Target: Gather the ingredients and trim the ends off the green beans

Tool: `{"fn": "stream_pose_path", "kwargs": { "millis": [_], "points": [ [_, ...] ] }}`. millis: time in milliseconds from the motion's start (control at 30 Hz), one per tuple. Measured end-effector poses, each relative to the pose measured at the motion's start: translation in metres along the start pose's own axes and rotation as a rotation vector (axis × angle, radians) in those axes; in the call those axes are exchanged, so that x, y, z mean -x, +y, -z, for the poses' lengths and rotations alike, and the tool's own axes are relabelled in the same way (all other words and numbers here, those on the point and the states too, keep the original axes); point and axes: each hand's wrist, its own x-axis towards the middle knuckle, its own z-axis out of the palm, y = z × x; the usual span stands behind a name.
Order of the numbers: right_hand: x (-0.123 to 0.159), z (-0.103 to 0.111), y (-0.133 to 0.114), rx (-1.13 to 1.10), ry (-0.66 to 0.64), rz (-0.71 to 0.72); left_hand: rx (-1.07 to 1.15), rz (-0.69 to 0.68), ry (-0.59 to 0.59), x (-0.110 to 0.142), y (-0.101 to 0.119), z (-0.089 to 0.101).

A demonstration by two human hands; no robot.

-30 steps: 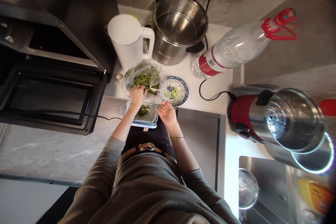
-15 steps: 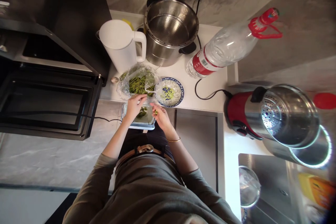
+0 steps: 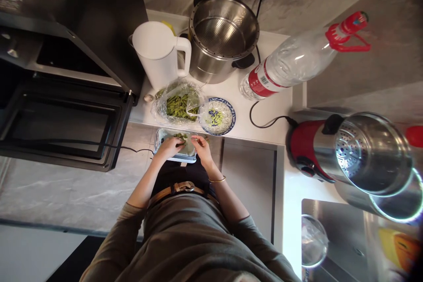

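Note:
My left hand [image 3: 169, 148] is low over a small bin [image 3: 190, 158] below the counter's front edge, fingers curled beside green pod shells [image 3: 180, 136] inside it. Whether the fingers hold a shell is unclear. Across the bin's right side, my right hand [image 3: 202, 150] has thumb and fingers drawn together; a small greenish bit shows by the fingertips, too small to name. On the counter just beyond lies a clear plastic bag of green edamame pods [image 3: 178, 105]. Beside the bag, a blue-rimmed plate [image 3: 228, 119] bears shelled green beans [image 3: 215, 117].
Behind the bag stand a white pitcher [image 3: 155, 48] and a steel pot [image 3: 211, 66]. A large water bottle [image 3: 284, 66] leans right of them. Farther right are a red-based appliance [image 3: 307, 145] and a sink [image 3: 346, 229]. An open oven door [image 3: 62, 123] juts out at left.
My left hand has moved down and left from the bag's edge to inside the bin. My right hand has shifted slightly down and right. The view has shifted a little.

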Motion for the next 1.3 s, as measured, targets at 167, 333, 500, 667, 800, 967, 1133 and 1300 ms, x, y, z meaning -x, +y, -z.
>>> {"fn": "stream_pose_path", "kwargs": {
  "millis": [167,333,500,667,800,967,1133,1300],
  "points": [
    [0.003,0.001,-0.013,-0.151,0.037,-0.013,-0.206,0.062,0.252,-0.037,0.019,0.015],
    [0.010,-0.002,-0.024,-0.340,-0.043,-0.093,-0.338,0.110,0.360,-0.098,0.032,0.020],
    [0.014,0.001,-0.027,-0.443,-0.097,-0.104,-0.414,0.106,0.292,-0.112,0.024,0.017],
    [0.014,0.005,-0.025,-0.482,-0.150,-0.129,-0.383,0.128,0.327,-0.102,0.018,0.019],
    [0.012,0.003,-0.025,-0.494,-0.140,-0.184,-0.265,0.155,0.420,-0.103,0.011,0.023],
    [0.014,-0.004,-0.028,-0.399,-0.137,-0.193,0.081,0.115,0.601,-0.094,0.007,0.037],
    [0.016,-0.013,-0.029,-0.275,-0.190,-0.132,0.516,0.057,0.526,-0.039,0.018,0.027],
    [0.013,-0.018,-0.023,-0.069,-0.138,0.005,0.442,-0.006,0.401,0.012,0.028,-0.006]
  ]
}}
